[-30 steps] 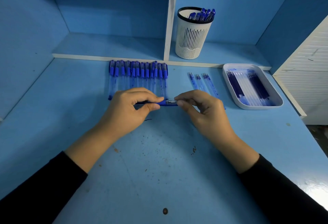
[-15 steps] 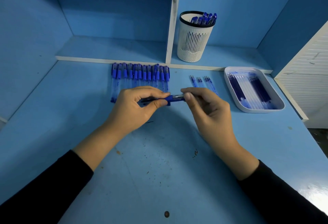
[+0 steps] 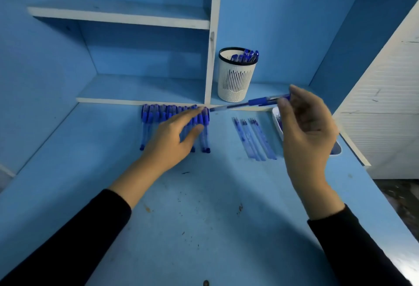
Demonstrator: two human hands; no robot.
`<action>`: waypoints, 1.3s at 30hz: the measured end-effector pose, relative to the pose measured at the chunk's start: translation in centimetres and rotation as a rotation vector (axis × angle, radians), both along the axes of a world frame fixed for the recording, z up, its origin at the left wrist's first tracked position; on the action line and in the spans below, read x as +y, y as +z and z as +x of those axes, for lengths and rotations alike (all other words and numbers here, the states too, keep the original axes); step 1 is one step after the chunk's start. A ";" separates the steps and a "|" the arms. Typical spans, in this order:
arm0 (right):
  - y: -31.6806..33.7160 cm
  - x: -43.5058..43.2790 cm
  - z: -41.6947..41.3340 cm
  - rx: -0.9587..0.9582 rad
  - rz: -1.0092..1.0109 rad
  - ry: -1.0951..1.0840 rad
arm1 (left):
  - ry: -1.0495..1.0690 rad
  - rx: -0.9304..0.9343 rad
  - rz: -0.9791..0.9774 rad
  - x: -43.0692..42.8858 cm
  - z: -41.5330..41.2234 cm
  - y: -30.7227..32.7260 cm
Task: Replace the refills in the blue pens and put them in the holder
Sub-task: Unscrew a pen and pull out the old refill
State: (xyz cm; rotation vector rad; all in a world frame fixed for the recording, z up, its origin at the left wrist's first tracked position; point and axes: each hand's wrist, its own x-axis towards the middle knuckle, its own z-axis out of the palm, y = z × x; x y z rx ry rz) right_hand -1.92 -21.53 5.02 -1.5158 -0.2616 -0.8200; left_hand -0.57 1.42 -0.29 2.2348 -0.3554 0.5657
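My right hand (image 3: pixel 306 122) pinches a blue pen (image 3: pixel 251 102) by its tip end and holds it level in the air, just in front of the white slotted holder (image 3: pixel 235 77). Several blue pens stand in that holder. My left hand (image 3: pixel 174 138) lies with straight fingers over a row of blue pens (image 3: pixel 149 118) lined up on the desk, its fingertips at the right end of the row. Three loose refills (image 3: pixel 254 138) lie on the desk between my hands.
A white tray (image 3: pixel 277 122) sits at the right, mostly hidden behind my right hand. A white divider (image 3: pixel 212 36) and shelf stand behind the pen row. White slatted panels (image 3: pixel 385 104) border the desk's right edge.
My left hand let go of the pen and moved up onto the pen row. My right hand lifted the pen up and to the right, toward the holder. The camera tilted upward.
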 end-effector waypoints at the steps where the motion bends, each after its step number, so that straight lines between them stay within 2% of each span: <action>1: 0.9 -0.4 0.6 -0.037 0.007 -0.047 | 0.041 0.081 0.060 0.3 0.6 -0.1; 5: 4.9 -1.3 3.9 -0.178 0.037 -0.151 | 0.108 0.308 0.326 0.8 2.6 -0.2; 10: 8.8 -0.5 9.5 -0.257 -0.076 -0.237 | 0.165 0.384 0.487 0.7 3.0 -0.3; 21: 4.9 1.8 18.3 0.021 -0.700 -0.160 | 0.137 0.343 0.425 0.8 2.9 -0.5; 25: 4.6 1.4 18.1 -0.039 -0.734 -0.167 | 0.141 0.345 0.453 0.7 3.0 -0.6; 30: 3.4 1.2 14.3 -0.048 -0.640 -0.176 | 0.144 0.345 0.491 0.6 2.9 -0.1; 32: 2.3 1.7 12.2 0.048 -0.637 -0.129 | 0.156 0.330 0.500 0.7 2.8 0.0; 36: -0.3 2.7 8.4 0.435 -0.697 0.116 | 0.182 0.296 0.505 1.3 2.5 0.1; 39: -2.3 3.8 6.7 0.586 -0.687 0.235 | 0.147 0.289 0.503 2.1 1.6 -0.2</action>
